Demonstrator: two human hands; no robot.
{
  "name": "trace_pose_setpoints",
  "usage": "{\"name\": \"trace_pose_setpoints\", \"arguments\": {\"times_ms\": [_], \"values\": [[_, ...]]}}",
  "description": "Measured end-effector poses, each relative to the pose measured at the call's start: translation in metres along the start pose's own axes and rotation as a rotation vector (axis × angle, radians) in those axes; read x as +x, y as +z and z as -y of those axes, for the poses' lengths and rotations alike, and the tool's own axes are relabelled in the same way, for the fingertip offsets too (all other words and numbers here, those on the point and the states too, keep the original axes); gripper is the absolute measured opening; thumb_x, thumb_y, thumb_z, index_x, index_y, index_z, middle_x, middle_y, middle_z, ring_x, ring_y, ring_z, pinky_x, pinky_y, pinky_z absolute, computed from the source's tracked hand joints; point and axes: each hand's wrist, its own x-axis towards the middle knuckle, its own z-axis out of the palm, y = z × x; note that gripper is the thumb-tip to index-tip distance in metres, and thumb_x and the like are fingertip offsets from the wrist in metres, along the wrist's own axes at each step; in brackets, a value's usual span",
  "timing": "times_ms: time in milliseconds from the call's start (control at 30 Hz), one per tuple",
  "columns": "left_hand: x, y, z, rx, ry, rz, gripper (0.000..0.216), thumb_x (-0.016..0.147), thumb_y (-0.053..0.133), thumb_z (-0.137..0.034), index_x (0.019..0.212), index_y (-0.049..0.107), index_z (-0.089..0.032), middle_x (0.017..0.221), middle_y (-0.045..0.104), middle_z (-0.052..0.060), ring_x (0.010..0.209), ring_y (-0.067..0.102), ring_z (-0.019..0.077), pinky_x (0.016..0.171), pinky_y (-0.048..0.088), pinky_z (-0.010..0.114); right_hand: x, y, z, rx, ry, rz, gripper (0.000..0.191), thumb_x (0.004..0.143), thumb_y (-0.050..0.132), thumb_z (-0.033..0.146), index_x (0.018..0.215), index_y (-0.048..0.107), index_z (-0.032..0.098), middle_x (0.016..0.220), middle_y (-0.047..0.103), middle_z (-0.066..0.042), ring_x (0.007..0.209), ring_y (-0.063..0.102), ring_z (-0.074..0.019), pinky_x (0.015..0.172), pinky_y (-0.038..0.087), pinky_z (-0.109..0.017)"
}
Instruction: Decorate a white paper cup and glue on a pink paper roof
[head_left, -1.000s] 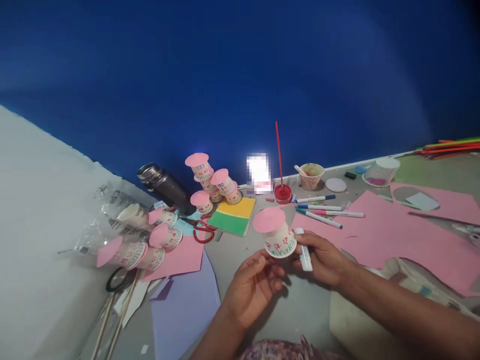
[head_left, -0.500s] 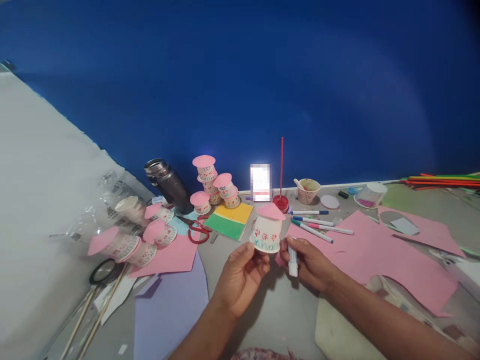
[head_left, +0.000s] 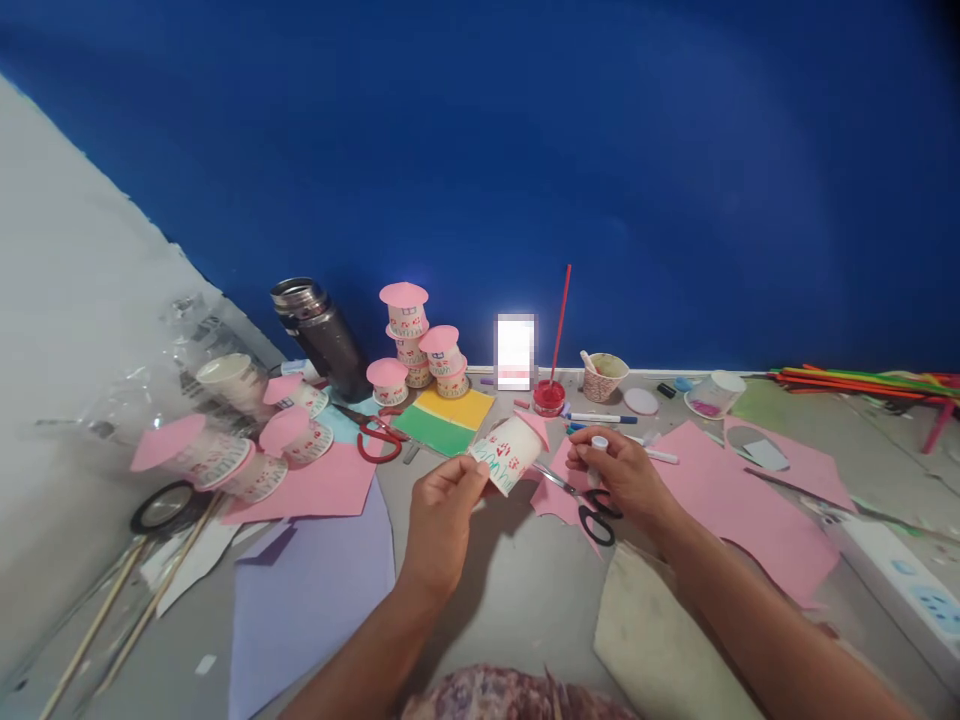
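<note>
My left hand (head_left: 442,515) grips a white paper cup (head_left: 508,456) by its rim end. The cup is tilted, with a pink paper cone roof (head_left: 534,428) on its far end and red flowers and green grass drawn on its side. In my right hand (head_left: 626,475), to the right of the cup, is a small white tube (head_left: 598,452); fingers hide part of it and its kind is unclear. Black-handled scissors (head_left: 585,500) lie under and beside my right hand, over a pink paper scrap (head_left: 551,498).
Similar decorated cups (head_left: 405,315) stand stacked at the back; more lie at left (head_left: 199,455). Red-handled scissors (head_left: 381,440), a dark flask (head_left: 322,335), a red paint pot (head_left: 549,400), several markers (head_left: 600,418), pink paper (head_left: 750,510) and a power strip (head_left: 900,575) surround the hands.
The cup has gone from upright to tilted, its roof leaning right. My right hand has risen slightly with the white tube, now pointing up, and the black-handled scissors show beneath it.
</note>
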Motion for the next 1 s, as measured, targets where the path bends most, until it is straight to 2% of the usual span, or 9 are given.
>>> {"name": "trace_pose_setpoints", "arguments": {"times_ms": [100,167,400,567,667,767,833,900,1000], "values": [[-0.003,0.001,-0.001,0.190,0.089,-0.041,0.032,0.079,0.081,-0.038,0.060,0.066,-0.017,0.058,0.054,-0.003,0.060,0.046,0.0109,0.057,0.037,0.024,0.008,0.000,-0.006,-0.031,-0.037,-0.011,0.041,0.078,0.083,0.047,0.107,0.069,0.022,0.079,0.071,-0.001,0.061,0.063,-0.0150,0.045,0.037,-0.022],[-0.001,0.001,-0.003,0.174,0.074,-0.040,0.031,0.078,0.082,-0.035,0.060,0.066,-0.017,0.059,0.055,-0.003,0.060,0.047,0.0105,0.058,0.038,0.024,0.015,0.000,-0.010,-0.041,-0.068,-0.003,0.043,0.077,0.080,0.051,0.107,0.066,0.024,0.078,0.069,0.001,0.055,0.056,-0.0133,0.043,0.035,-0.023],[0.017,-0.003,-0.003,-0.428,-0.275,-0.011,0.020,0.072,0.088,-0.028,0.081,0.075,-0.015,0.098,0.082,0.010,0.088,0.075,0.0242,0.079,0.062,0.037,0.030,-0.019,-0.003,-0.297,-0.180,-0.014,0.047,0.089,0.056,0.067,0.102,0.064,0.023,0.077,0.066,-0.001,0.060,0.056,-0.0157,0.065,0.051,-0.035],[0.021,0.001,0.005,-0.468,-0.334,-0.051,0.011,0.079,0.082,-0.020,0.086,0.076,-0.013,0.100,0.083,0.012,0.093,0.077,0.0259,0.078,0.064,0.036,0.029,-0.032,-0.007,-0.788,-0.221,-0.045,0.022,0.087,0.069,0.030,0.107,0.069,0.022,0.075,0.067,-0.003,0.070,0.060,-0.0220,0.071,0.042,-0.033],[0.021,0.002,0.009,-0.483,-0.397,-0.064,0.009,0.081,0.080,-0.019,0.087,0.075,-0.013,0.103,0.082,0.014,0.096,0.077,0.0273,0.080,0.064,0.038,0.028,-0.029,-0.015,-0.993,-0.281,-0.014,0.010,0.084,0.065,0.015,0.092,0.069,0.019,0.079,0.069,-0.009,0.078,0.064,-0.0265,0.076,0.041,-0.036],[0.021,0.002,0.012,-0.486,-0.442,-0.052,0.014,0.080,0.082,-0.021,0.090,0.076,-0.013,0.105,0.082,0.015,0.096,0.077,0.0273,0.081,0.064,0.038,0.027,-0.023,-0.018,-1.088,-0.370,0.027,0.011,0.085,0.062,0.013,0.078,0.067,0.019,0.085,0.073,-0.015,0.093,0.067,-0.0322,0.086,0.045,-0.042],[0.018,0.002,0.013,-0.457,-0.406,-0.021,0.021,0.076,0.087,-0.026,0.087,0.076,-0.013,0.102,0.081,0.014,0.093,0.076,0.0263,0.079,0.063,0.037,0.026,-0.022,-0.017,-1.094,-0.435,0.036,0.007,0.087,0.064,0.018,0.086,0.071,0.020,0.098,0.076,-0.017,0.109,0.065,-0.0359,0.097,0.046,-0.047],[0.015,0.004,0.014,-0.399,-0.324,0.016,0.028,0.072,0.091,-0.034,0.081,0.075,-0.013,0.093,0.080,0.012,0.085,0.074,0.0233,0.075,0.061,0.033,0.022,-0.022,-0.015,-1.062,-0.482,0.029,0.019,0.093,0.063,0.030,0.107,0.073,0.021,0.118,0.076,-0.016,0.120,0.063,-0.0354,0.104,0.047,-0.050],[0.009,0.008,0.015,-0.292,-0.220,0.047,0.035,0.070,0.093,-0.042,0.073,0.073,-0.013,0.080,0.075,0.007,0.073,0.066,0.0163,0.066,0.054,0.025,0.016,-0.020,-0.013,-0.706,-0.504,0.076,0.042,0.104,0.047,0.051,0.134,0.065,0.026,0.139,0.070,-0.012,0.126,0.066,-0.0303,0.102,0.055,-0.046]]}}
